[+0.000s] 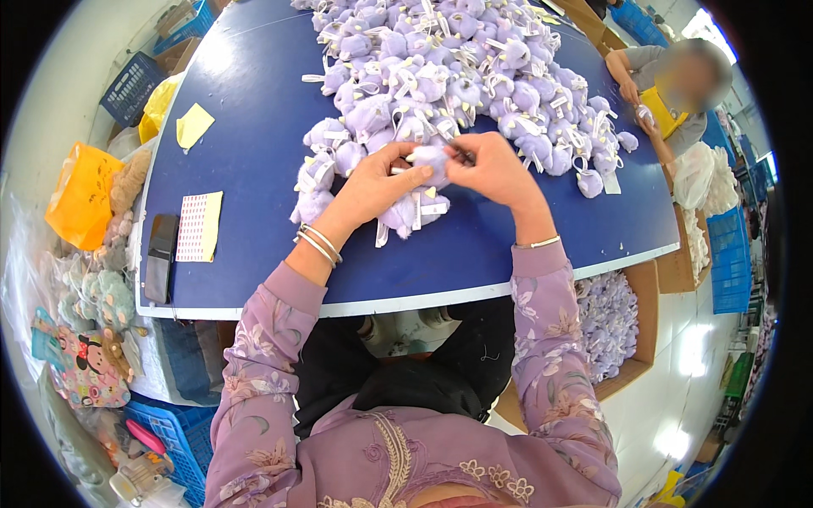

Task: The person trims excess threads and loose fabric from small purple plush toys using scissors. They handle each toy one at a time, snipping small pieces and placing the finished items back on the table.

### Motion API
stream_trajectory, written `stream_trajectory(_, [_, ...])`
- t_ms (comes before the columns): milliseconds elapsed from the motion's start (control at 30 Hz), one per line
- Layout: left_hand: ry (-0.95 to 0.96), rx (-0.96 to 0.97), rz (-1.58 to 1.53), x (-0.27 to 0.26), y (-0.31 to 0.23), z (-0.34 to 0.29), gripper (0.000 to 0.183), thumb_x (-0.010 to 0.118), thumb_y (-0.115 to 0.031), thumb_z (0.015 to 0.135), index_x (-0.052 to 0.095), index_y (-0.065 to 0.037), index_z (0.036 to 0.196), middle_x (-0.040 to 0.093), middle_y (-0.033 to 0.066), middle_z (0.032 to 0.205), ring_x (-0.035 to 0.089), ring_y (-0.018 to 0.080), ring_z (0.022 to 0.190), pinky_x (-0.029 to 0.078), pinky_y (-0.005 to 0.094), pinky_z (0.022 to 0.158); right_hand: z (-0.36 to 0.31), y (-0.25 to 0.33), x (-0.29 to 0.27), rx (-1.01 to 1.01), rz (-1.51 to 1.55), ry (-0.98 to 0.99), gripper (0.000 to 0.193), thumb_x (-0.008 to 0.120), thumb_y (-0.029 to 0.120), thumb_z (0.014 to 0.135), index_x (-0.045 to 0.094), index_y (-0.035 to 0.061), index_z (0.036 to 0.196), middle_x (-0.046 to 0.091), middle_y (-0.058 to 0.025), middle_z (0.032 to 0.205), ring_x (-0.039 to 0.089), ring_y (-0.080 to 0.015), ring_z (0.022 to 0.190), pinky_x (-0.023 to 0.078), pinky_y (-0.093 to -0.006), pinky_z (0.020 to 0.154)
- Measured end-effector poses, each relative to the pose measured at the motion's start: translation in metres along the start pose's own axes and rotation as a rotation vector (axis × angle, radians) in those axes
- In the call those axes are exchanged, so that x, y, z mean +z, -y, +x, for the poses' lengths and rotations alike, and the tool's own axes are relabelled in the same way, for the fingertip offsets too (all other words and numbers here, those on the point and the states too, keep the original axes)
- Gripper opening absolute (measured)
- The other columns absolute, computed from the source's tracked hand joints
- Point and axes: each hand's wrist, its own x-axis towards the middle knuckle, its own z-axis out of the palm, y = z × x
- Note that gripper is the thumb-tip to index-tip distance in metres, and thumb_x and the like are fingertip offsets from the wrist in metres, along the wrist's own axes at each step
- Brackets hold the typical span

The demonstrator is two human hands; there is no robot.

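My left hand (377, 184) is closed on a small fluffy lilac plush toy (431, 161), pinching it between thumb and fingers over the near edge of the pile. Against the toy's right side, my right hand (495, 172) grips a thin dark tool (462, 155); its kind is too small and hidden to make out. Many similar lilac toys with white tags and loops make up a heap (373, 116) on the blue table (254, 110). A few of these tagged toys lie just below my hands.
A black phone (158, 258) and a sticker sheet (198, 227) lie at the table's left, with a yellow paper (195, 126) beyond. Across the right edge, a person (648, 93) handles a toy. Below that side stands a carton (645, 315) of lilac plush pieces. Blue crates (174, 436) stand around.
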Motion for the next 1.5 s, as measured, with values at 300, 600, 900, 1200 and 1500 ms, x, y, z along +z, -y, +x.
stream_trajectory(300, [0.043, -0.044, -0.608, -0.011, -0.012, -0.003, 0.039, 0.06, -0.025, 0.094, 0.057, 0.0, 0.123, 0.063, 0.0038, 0.098, 0.061, 0.0091, 0.087, 0.05, 0.0234, 0.075, -0.035, 0.003, -0.077, -0.356, 1.111, -0.158, 0.048, 0.06, 0.037, 0.089, 0.058, 0.0008, 0.121, 0.067, -0.0096, 0.092, 0.033, -0.0025, 0.041, 0.033, -0.0182, 0.04])
stream_trajectory(600, [-0.009, 0.061, -0.776, -0.012, -0.003, 0.002, 0.04, 0.054, -0.035, 0.096, 0.057, -0.003, 0.12, 0.063, 0.0094, 0.112, 0.063, 0.0181, 0.1, 0.053, 0.0308, 0.082, 0.002, 0.036, 0.028, -0.043, 0.203, -0.052, 0.045, 0.075, 0.021, 0.081, 0.061, -0.0021, 0.117, 0.064, -0.0053, 0.093, 0.057, -0.009, 0.084, 0.048, -0.0264, 0.075])
stream_trajectory(900, [0.008, 0.009, -0.605, -0.001, -0.004, -0.001, 0.042, 0.059, -0.02, 0.095, 0.048, -0.002, 0.131, 0.061, 0.0101, 0.117, 0.062, 0.0175, 0.104, 0.053, 0.0324, 0.087, 0.001, 0.032, 0.027, 0.075, 0.297, -0.044, 0.024, 0.071, 0.015, 0.08, 0.061, -0.0015, 0.095, 0.051, 0.004, 0.07, 0.043, -0.0041, 0.063, 0.038, -0.0228, 0.056])
stream_trajectory(1200, [0.06, -0.012, -0.534, 0.001, -0.011, -0.004, 0.042, 0.062, -0.019, 0.093, 0.05, -0.001, 0.129, 0.063, 0.008, 0.109, 0.063, 0.0133, 0.092, 0.053, 0.0278, 0.079, -0.002, 0.023, 0.019, 0.164, 0.533, -0.032, 0.016, 0.067, 0.013, 0.082, 0.064, -0.0012, 0.089, 0.06, 0.0001, 0.069, 0.052, -0.0045, 0.061, 0.04, -0.0217, 0.055])
stream_trajectory(1500, [0.049, 0.042, -0.51, -0.006, -0.008, -0.003, 0.037, 0.05, -0.029, 0.1, 0.054, -0.001, 0.124, 0.066, 0.0131, 0.102, 0.066, 0.0177, 0.078, 0.055, 0.0284, 0.066, -0.019, -0.013, -0.037, -0.208, 1.21, -0.176, 0.03, 0.065, 0.022, 0.084, 0.058, 0.0002, 0.104, 0.06, -0.0028, 0.068, 0.036, -0.0048, 0.04, 0.033, -0.0202, 0.037])
